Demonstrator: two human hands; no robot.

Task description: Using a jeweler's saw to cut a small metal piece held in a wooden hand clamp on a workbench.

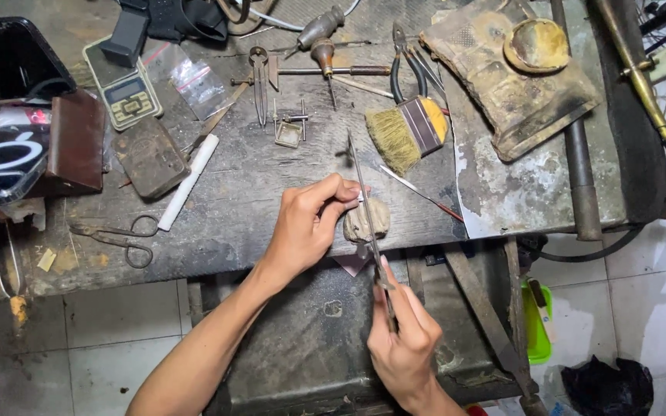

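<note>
A small workpiece is pinched in the left hand [311, 223] fingertips against a worn peg [366, 220] at the bench [271, 192] front edge. A long thin file [365, 206] is gripped by the right hand [404, 339], closed round the handle end, blade laid across the peg.

For a good stroke, judged from this: piece should be kept hard against the peg, file held flat, light even pressure, fingertips kept off the blade line.

Hard to make out: the workpiece itself is almost wholly covered by the fingers; shape and material can't be told. File handle is buried in the palm. Contact point between blade and piece is not resolved. Brush [408, 131] and scissors [121, 237] lie well apart, untouched.
</note>
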